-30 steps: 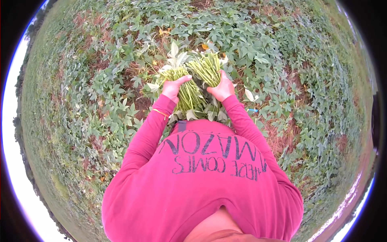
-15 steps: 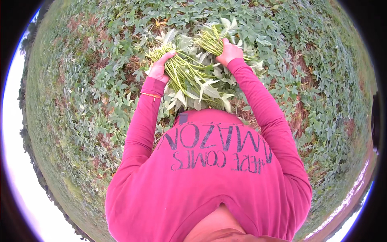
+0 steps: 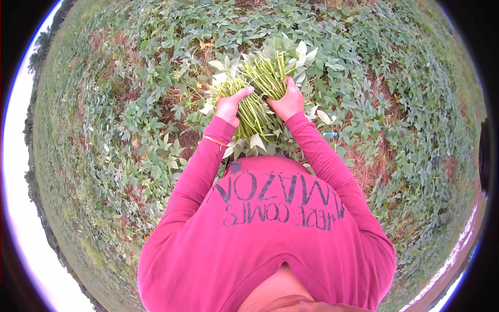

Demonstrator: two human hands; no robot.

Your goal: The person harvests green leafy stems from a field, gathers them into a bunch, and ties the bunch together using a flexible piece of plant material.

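Around us the field of low leafy vines covered the ground out to every edge, and we saw no basket, sack or other container anywhere. In front of our chest we held a bundle of cut green stems, leaves hanging toward us. We judged the step to be gathering the bundle even. Our left hand was closed on its left side, our right hand wrapped around its right.
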